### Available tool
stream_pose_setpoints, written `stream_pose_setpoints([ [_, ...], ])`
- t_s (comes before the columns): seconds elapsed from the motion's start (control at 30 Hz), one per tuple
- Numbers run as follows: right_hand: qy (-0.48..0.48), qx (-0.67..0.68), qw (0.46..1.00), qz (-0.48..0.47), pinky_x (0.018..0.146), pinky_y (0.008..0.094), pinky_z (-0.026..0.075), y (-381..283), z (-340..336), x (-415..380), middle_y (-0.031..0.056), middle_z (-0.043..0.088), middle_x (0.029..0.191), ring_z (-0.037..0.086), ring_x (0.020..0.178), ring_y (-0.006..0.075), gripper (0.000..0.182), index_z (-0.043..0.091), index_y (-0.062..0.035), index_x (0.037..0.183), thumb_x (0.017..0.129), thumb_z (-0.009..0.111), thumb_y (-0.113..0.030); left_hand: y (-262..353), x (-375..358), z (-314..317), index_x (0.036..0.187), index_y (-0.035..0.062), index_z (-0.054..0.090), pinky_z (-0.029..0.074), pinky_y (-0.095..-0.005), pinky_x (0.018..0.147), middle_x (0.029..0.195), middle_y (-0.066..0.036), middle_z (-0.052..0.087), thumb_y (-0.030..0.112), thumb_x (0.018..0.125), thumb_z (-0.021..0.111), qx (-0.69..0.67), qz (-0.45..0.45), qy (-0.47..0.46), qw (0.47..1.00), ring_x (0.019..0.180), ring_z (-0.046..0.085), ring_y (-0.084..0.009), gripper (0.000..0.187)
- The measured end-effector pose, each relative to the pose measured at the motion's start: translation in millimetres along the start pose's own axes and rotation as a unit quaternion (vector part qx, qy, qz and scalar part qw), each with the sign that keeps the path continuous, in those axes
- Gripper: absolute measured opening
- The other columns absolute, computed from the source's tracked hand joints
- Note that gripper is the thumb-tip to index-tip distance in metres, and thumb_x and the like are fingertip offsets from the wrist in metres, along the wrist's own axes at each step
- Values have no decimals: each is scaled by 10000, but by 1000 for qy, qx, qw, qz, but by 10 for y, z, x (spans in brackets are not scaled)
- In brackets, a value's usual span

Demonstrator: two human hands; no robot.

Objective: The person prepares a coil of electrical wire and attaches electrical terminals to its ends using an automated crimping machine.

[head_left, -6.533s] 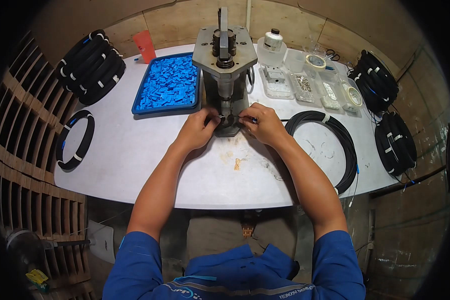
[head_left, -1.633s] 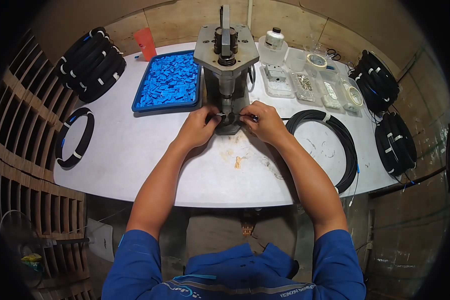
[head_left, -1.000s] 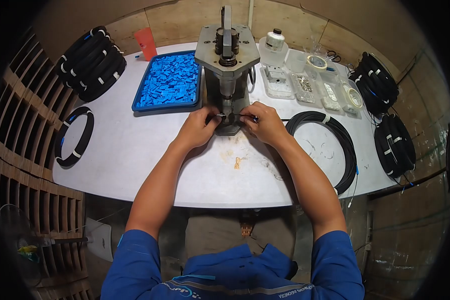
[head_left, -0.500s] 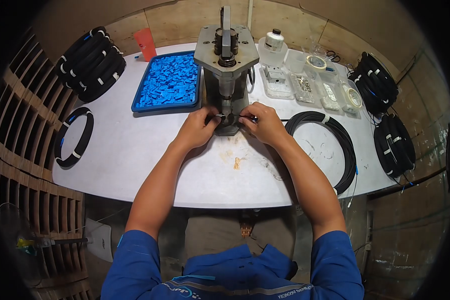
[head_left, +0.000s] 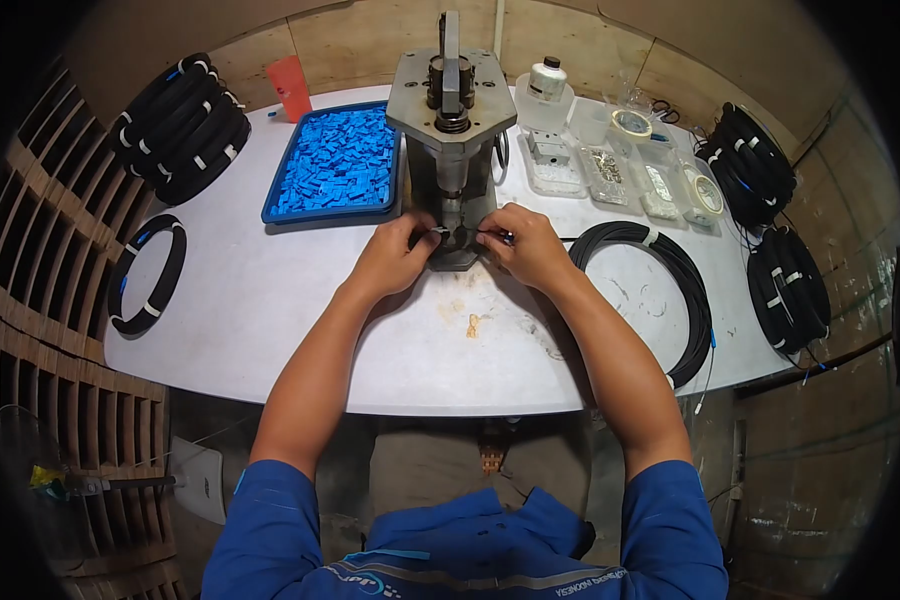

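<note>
A grey metal bench press (head_left: 452, 160) stands at the back middle of the table. Both hands are at its base, one on either side of the tool under its ram. My left hand (head_left: 398, 255) is closed in a pinch at the left, with a tiny silvery piece at its fingertips, too small to name. On the right, my right hand (head_left: 528, 245) pinches a thin black cable. That cable appears to run from the big black cable coil (head_left: 705, 310) lying beside my right forearm. Fingers hide much of the tool between them.
A tray (head_left: 270, 214) of small blue parts sits left of the press. Clear boxes (head_left: 610, 180) with metal bits, tape rolls and a white bottle (head_left: 547, 80) stand back right. Bundled black coils (head_left: 180, 130) line both sides; a red cup (head_left: 290, 90) is behind the tray.
</note>
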State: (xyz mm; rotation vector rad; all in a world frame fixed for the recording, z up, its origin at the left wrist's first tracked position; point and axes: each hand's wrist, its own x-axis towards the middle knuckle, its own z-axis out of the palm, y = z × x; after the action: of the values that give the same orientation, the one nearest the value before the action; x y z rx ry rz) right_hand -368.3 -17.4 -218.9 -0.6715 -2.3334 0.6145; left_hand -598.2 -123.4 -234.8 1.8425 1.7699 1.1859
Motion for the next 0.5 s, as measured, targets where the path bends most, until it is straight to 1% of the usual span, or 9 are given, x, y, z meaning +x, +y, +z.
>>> stream_pose_setpoints([
  [0.23,4,7,1000,-7,724,393,562,3,6,0,132,682,889,708,802,313,137,729,-40,956,881,806,-127,-26,3,9,1099,-4,669,538,-370,815,998,-158,717,199,960,683,3,16,5,1000,896,694,-285,246],
  [0.5,7,4,1000,-12,718,392,562,-2,1,-1,130,680,883,709,796,312,131,734,-44,960,879,805,-119,14,-1,-8,1104,-8,669,539,-371,819,987,-161,719,189,958,687,1,3,-2,1000,898,694,-279,245],
])
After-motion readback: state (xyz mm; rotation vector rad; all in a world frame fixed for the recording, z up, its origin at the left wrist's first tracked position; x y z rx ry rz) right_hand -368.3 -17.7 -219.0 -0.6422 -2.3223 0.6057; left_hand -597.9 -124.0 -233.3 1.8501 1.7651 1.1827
